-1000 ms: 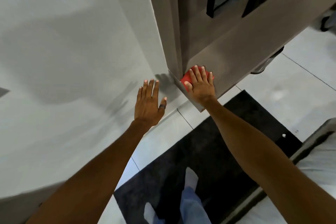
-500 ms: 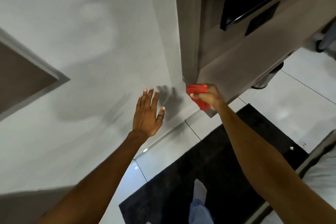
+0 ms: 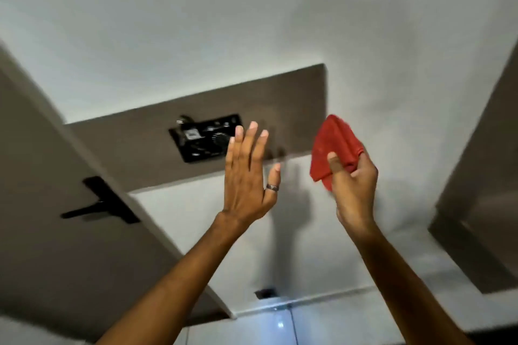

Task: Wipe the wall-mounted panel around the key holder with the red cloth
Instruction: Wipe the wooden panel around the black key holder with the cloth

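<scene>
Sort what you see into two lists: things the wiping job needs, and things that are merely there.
Needed: crumpled red cloth in the right hand; long brown wall-mounted panel; black rectangular key holder.

Merely there: black lever door handle; brown door; open left hand with ring.

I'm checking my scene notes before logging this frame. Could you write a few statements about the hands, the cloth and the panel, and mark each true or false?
1. The right hand holds the red cloth. True.
2. The cloth is pressed flat on the brown panel. False: it is held up in front of the white wall, right of the panel's end.
3. The left hand is open, fingers spread. True.
4. The black key holder is mounted on the door. False: it sits on the panel.
5. The left hand wears a ring. True.
</scene>
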A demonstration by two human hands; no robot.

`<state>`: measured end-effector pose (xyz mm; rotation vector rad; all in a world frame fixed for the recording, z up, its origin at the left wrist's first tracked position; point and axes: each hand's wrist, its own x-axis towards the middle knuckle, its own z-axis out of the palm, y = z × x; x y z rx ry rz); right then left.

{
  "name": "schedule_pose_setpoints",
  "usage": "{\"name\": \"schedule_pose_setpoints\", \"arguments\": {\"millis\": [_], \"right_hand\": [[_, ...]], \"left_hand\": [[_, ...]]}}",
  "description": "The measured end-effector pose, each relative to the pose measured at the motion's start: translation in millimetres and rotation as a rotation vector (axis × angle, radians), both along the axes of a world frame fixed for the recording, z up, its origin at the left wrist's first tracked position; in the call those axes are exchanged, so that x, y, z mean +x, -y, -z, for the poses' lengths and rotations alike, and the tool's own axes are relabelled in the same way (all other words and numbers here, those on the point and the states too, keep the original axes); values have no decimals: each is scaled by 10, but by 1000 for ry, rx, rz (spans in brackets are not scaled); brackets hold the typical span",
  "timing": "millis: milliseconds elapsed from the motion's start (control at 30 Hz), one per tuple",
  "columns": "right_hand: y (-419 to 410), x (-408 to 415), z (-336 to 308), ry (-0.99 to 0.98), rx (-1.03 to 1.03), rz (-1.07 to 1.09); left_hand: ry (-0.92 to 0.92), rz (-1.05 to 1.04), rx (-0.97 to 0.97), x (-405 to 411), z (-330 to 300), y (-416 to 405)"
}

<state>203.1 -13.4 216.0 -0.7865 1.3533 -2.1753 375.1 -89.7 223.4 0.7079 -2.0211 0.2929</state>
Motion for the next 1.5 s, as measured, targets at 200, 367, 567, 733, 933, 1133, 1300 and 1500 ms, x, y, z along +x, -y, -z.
{"name": "schedule_pose_setpoints", "arguments": {"millis": [200,367,567,733,933,1133,1300,1500], "right_hand": [[648,1055,-254,-980,-379,333],[1032,1361,120,-1466,-81,285],[1029,1277,133,-1382,-120,167],[1138,1379,21,-1389,-116,470],[1492,1289,-53,-1468,-227,489],[1816,1078,335,-1471,-417,740],[1805,1136,392,-1298,-354,753],[1825,1338,103,-1384,-432,800]], "left_hand": [[-180,-231,-95,1142,-488,432],[-101,-293,-87,1612,-411,634],[-54,-307,-81,1781,-213,773],[-43,-294,-147,1753,-301,992],[43,-391,-354,1761,-373,1360],[43,-443,-453,1748,-283,1499],[30,-457,-475,1741,-279,1504],[23,-440,-471,1748,-257,1542]]}}
